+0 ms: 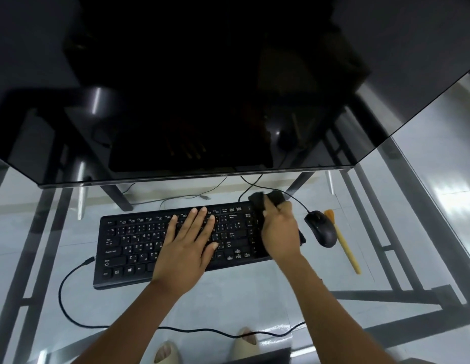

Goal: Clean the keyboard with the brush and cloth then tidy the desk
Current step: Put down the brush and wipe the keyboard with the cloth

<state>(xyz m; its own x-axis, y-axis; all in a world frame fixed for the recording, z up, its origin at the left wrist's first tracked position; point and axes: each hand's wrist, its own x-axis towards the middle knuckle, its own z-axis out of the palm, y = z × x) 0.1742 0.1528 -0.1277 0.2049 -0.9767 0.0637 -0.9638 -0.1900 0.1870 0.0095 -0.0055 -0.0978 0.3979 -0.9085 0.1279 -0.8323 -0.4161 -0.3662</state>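
nearest the camera, below the glass table (254,298), two feet in pale sandals (167,352) show through the top, well nearer than the keyboard (128,248). a black cable (71,308) lies on the glass between the sandals and the keyboard, looping up to the keyboard's left edge.

the black keyboard sits flat on the table, turned slightly so its right end lies farther away. the left hand (187,244) rests on the keyboard's middle with fingers straight and spread, palm down on the keys, holding nothing. the right hand (279,231) is at the keyboard's right end, over the number pad, fingers curled round a black cloth (268,199); the cloth bunches out past the fingers at the keyboard's far right corner, and a little of it shows under the heel of the hand beside the keyboard's right edge.

just right of the keyboard lies a black mouse (320,228), its cord running away toward the far side. right of the mouse, and so farther from the keyboard, lies the brush (344,243), a pale wooden handle pointing toward the camera with orange bristles at the far end; nobody touches it.

beyond the keyboard, thin cords (191,197) trail across the glass. farther still, a large dark monitor (202,88) leans over the keyboard's far side, its screen black and reflecting dimly. dark table legs (115,193) show through the glass behind the keyboard.
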